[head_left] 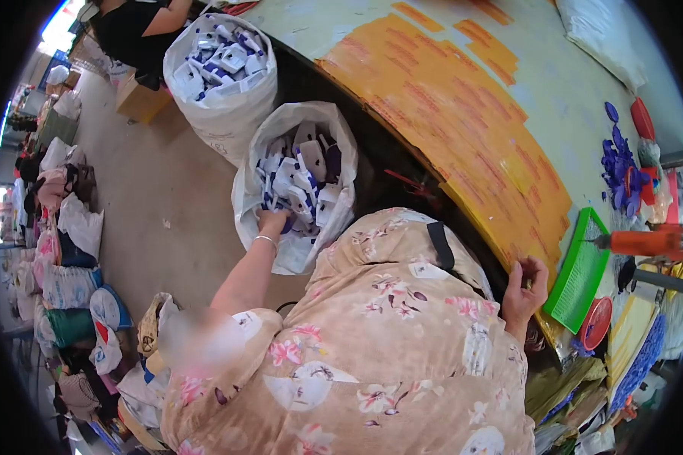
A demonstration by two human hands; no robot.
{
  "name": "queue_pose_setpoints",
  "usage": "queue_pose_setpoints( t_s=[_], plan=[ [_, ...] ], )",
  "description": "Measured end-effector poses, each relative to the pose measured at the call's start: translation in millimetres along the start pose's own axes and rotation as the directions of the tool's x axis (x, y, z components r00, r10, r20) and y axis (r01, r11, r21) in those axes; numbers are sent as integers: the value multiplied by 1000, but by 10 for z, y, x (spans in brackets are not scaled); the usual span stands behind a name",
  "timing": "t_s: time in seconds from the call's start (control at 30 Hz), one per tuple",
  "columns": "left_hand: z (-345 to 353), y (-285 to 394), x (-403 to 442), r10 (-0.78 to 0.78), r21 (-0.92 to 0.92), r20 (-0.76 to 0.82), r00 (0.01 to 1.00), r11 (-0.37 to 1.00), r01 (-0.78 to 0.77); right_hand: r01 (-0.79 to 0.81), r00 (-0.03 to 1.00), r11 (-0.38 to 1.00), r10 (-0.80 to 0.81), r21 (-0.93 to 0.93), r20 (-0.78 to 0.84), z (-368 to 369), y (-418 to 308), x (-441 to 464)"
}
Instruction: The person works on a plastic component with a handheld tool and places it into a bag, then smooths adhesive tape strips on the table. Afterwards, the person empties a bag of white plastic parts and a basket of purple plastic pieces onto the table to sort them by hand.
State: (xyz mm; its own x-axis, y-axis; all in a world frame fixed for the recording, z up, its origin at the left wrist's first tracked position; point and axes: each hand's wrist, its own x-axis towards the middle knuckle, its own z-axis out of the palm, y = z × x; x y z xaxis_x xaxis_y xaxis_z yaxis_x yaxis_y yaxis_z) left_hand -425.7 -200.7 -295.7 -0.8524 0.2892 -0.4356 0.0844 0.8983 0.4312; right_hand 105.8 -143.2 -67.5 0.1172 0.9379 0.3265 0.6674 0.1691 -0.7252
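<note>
My left hand (273, 221), with a bracelet at the wrist, reaches into the near white sack (244, 199) and touches the white and purple plastic pieces (300, 186) inside. Its fingertips are hidden among them, so whether it grips one cannot be made out. Over the table's front edge, beside the yellow-orange taped surface (463, 129), is my right hand (530, 274). Its fingers are loosely curled and apart, with nothing visible between them.
A second full sack (220, 114) stands behind the first, with a person (133, 30) beyond it. On the table are a green basket (580, 269), a red round basket (596, 324), purple parts (621, 171) and an orange-handled tool (645, 243). Bags line the left side.
</note>
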Motion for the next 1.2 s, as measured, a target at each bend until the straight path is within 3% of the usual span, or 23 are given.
queue_pose_setpoints(
  t_s=[0.03, 0.1, 0.13, 0.17, 0.2, 0.23, 0.27, 0.3, 0.33, 0.37, 0.43, 0.5, 0.6, 0.67, 0.7, 0.73, 0.83, 0.97, 1.07, 1.2],
  plan=[
    [-31, 11, -25, 76, 184, 22, 997, 980, -78, -10, 1000, 1000, 10, 2, -16, -7, 5, 11],
    [-97, 79, -74, 273, 267, 156, 949, 914, -306, 63, 993, 998, -63, -6, -102, 31, -67, 30],
    [-92, 30, -50, 389, 268, 154, 908, 868, -418, -19, 998, 999, 22, 48, -64, 5, -171, 26],
    [-78, -14, -21, 500, 273, 150, 853, 808, -522, 47, 994, 999, -47, -2, -96, -8, -184, 34],
    [117, -241, 260, 657, 401, 42, 752, 679, -615, 48, 995, 999, -48, 6, -91, -26, -190, 47],
    [-86, -12, 96, 725, 344, 40, 687, 635, -691, 65, 993, 998, -66, -8, -97, -67, -249, 58],
    [-361, 404, -232, 722, 314, 88, 686, 633, -707, 8, 995, 997, -1, 74, -96, -67, -178, 22],
    [-403, 587, -268, 733, 374, 44, 678, 617, -692, 9, 994, 991, 6, 135, -106, -44, -98, 0],
    [-583, 922, -617, 764, 309, 35, 644, 605, -734, 16, 994, 979, 6, 204, -108, -39, -62, -30],
    [-742, 1264, -1031, 803, 215, 30, 596, 577, -788, 16, 991, 971, 16, 237, -135, -49, -77, -53],
    [-690, 1606, -995, 894, 54, 15, 448, 446, -893, 69, 981, 951, -9, 302, -195, -77, -102, -55],
    [-781, 1903, -1338, 940, -102, -10, 340, 337, -936, 132, 972, 930, -54, 342, -230, -236, -243, -121],
    [-713, 2296, -1941, 987, -202, -39, 158, 147, -968, 130, 962, 969, -72, 210, -262, -523, -286, -299],
    [-583, 2502, -2199, 998, -248, -49, 31, 17, -969, 168, 914, 986, -149, 17, -377, -728, -200, -359],
    [-502, 2583, -2365, 998, -334, -56, 16, -3, -943, 173, 875, 982, -186, -70, -447, -817, -144, -372],
    [-445, 2660, -2516, 998, -294, -46, -50, -61, -954, 173, 830, 973, -228, -153, -509, -911, -86, -376],
    [-169, 2885, -2826, 971, -319, -25, -238, -234, -919, 5, 847, 898, -237, -439, -476, -1206, 30, -357],
    [37, 3100, -3179, 935, -363, 54, -352, -310, -879, -19, 908, 852, -203, -522, -366, -1350, 191, -350],
    [184, 3188, -3149, 935, -405, 125, -333, -258, -877, 82, 933, 885, -230, -458, -277, -1376, 328, -355],
    [268, 3269, -3042, 935, -387, 182, -305, -217, -896, 84, 937, 911, -210, -403, -280, -1335, 451, -340]
  ],
)
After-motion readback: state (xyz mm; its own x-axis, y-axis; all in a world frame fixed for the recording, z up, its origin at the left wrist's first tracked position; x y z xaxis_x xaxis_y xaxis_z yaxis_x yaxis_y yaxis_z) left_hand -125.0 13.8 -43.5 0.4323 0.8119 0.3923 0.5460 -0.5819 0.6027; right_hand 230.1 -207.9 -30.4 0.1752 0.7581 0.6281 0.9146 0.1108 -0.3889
